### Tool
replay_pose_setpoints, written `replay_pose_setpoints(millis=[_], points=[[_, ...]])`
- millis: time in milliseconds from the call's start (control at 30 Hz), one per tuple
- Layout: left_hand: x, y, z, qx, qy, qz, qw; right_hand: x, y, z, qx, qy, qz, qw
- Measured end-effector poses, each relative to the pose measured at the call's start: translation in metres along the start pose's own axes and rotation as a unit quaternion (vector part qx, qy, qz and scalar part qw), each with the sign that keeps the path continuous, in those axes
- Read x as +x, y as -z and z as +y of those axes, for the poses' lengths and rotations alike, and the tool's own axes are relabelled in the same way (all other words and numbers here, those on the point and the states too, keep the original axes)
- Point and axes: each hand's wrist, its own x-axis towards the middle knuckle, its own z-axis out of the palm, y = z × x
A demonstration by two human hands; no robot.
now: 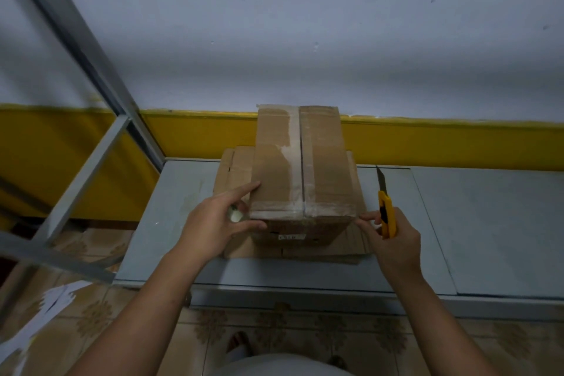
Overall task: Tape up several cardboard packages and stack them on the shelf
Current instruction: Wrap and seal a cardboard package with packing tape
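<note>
A brown cardboard box [300, 162] stands on flattened cardboard [232, 171] on a low grey shelf board [171, 223]. Clear tape runs along the box's top seam and across its near edge. My left hand [218, 220] holds a roll of clear tape [236, 214] against the box's near left corner, forefinger stretched along the top edge. My right hand [393, 241] grips a yellow utility knife [387, 210], blade out and pointing away from me, while its fingertips touch the box's near right corner.
A grey metal shelf frame [91, 143] slants across the left. Another grey board [488, 223] lies to the right. A blue wall with a yellow band stands just behind. Torn white paper [52, 305] lies on the patterned tile floor at the lower left.
</note>
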Motion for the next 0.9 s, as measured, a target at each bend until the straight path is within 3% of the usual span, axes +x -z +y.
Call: replay_pose_setpoints(millis=[233, 433, 600, 900], points=[[0.004, 0.0, -0.004, -0.001, -0.002, -0.001, 1.0, 0.022, 0.006, 0.0, -0.012, 0.019, -0.123, 0.992], [0.005, 0.001, -0.008, 0.005, -0.003, -0.008, 1.0, 0.045, 0.006, 0.003, 0.054, -0.091, -0.133, 0.986], [0.003, 0.001, -0.015, -0.022, -0.014, -0.028, 0.999, 0.057, 0.0, 0.015, 0.1, -0.216, -0.154, 0.959], [-0.003, -0.023, 0.004, -0.131, -0.038, -0.086, 0.987, 0.029, -0.006, -0.005, 0.193, -0.282, 0.016, 0.94]])
